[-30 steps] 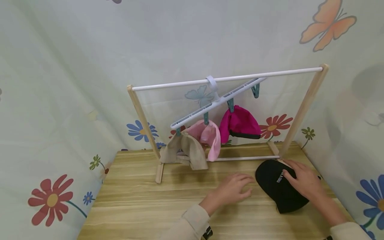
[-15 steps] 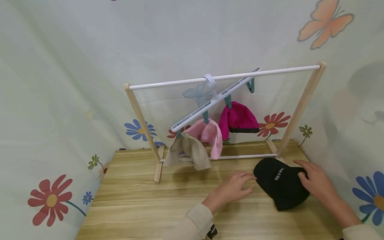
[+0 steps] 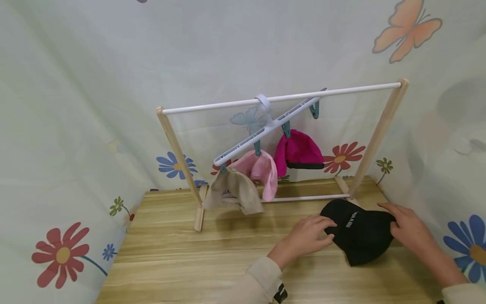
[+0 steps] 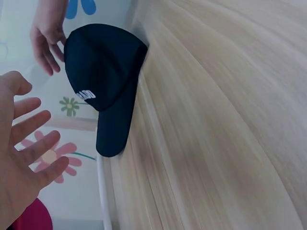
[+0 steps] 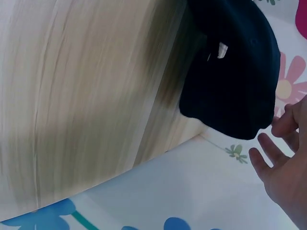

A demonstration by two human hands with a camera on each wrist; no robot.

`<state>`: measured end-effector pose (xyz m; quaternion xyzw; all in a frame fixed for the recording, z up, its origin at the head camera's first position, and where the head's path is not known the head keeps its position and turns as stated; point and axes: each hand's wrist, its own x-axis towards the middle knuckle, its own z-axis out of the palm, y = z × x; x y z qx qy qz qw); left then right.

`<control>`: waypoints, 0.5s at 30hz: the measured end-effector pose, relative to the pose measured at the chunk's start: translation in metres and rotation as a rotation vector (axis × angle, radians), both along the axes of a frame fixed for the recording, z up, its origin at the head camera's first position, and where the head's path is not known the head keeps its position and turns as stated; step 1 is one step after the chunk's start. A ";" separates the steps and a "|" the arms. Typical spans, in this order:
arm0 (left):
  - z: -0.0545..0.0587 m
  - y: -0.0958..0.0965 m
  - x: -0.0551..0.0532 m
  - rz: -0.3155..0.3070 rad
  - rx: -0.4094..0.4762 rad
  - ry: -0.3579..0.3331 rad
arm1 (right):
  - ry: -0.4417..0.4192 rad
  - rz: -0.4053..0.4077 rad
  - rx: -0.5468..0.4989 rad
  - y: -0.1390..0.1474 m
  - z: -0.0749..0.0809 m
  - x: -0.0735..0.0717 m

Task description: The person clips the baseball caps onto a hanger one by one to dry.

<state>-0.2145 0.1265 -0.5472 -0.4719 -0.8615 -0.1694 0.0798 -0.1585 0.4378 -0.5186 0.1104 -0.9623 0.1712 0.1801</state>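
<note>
A black baseball cap [image 3: 362,232] with light lettering on its front lies on the wooden table, its brim pointing left toward the rack in the head view. My left hand [image 3: 305,236] hovers beside the brim, and the left wrist view shows its fingers spread and apart from the cap. On the other side, my right hand [image 3: 414,230] has its fingertips right at the cap's crown, fingers loosely bent. The right wrist view shows the underside opening of the cap [image 5: 235,81] with a small white tag inside.
Behind the cap stands a wooden rack with a white rod [image 3: 212,106]. From it hangs a slanted white hanger [image 3: 247,145] with green clips holding a beige cap [image 3: 235,190], a pink cap [image 3: 265,173] and a magenta cap [image 3: 301,147]. The rightmost clip [image 3: 314,109] holds nothing.
My right hand has slid right from the top of the black cap to its back edge. My left hand has moved right, closer to the brim. The hanger has swung slightly.
</note>
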 end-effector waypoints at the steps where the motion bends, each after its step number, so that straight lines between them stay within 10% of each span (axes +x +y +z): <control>1: 0.001 0.001 0.000 0.000 -0.001 -0.003 | -0.006 0.006 0.004 0.001 0.000 0.000; 15: 0.004 0.030 0.014 0.068 -0.048 -0.114 | -0.011 0.137 0.066 0.019 -0.014 0.003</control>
